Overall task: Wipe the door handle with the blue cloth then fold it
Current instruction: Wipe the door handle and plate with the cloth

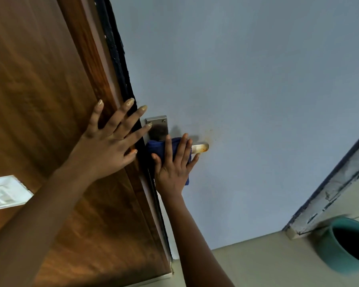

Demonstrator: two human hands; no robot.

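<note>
A metal door handle (201, 147) sticks out from a grey plate (157, 126) on the pale blue door; its free end shows orange stains. My right hand (174, 164) presses the blue cloth (155, 146) over the handle's inner part, fingers spread across the cloth. Most of the lever is hidden under cloth and hand. My left hand (110, 139) lies flat with fingers apart on the brown wooden door frame (50, 100) beside the plate, its fingertips reaching the plate's edge.
A teal bucket (348, 245) stands on the floor at the lower right. A white and dark skirting strip (330, 195) runs up the right side. A white switch plate (4, 193) sits on the wood at the left. Dark fabric hangs in the door gap (114, 48).
</note>
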